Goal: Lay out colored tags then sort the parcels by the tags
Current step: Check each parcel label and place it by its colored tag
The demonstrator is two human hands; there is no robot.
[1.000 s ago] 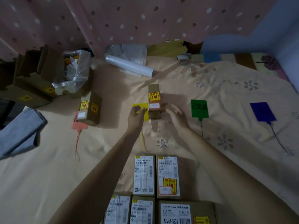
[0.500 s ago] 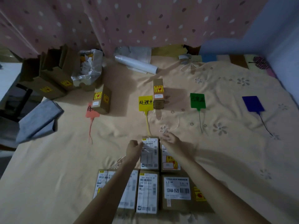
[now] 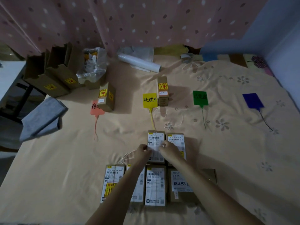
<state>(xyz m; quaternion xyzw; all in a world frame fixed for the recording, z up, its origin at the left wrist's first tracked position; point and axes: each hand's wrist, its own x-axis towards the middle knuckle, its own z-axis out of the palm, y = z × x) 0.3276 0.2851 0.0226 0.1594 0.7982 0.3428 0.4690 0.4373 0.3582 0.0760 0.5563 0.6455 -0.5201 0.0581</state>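
Bed sheet is carrying a parcel (image 3: 155,146) lying lengthwise away, left hand (image 3: 142,151) and right hand (image 3: 168,149) both pinching its near middle.

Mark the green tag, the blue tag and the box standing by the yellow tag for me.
green tag (image 3: 200,97): head view, middle of its flat card.
blue tag (image 3: 253,100): head view, middle of its card.
box (image 3: 163,91): head view, on its labelled top face.

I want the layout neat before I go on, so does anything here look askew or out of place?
One thing: the parcel at the red tag stands on the tag's corner, hiding part of its writing. The parcel by the yellow tag stands beside it, leaving that writing readable.
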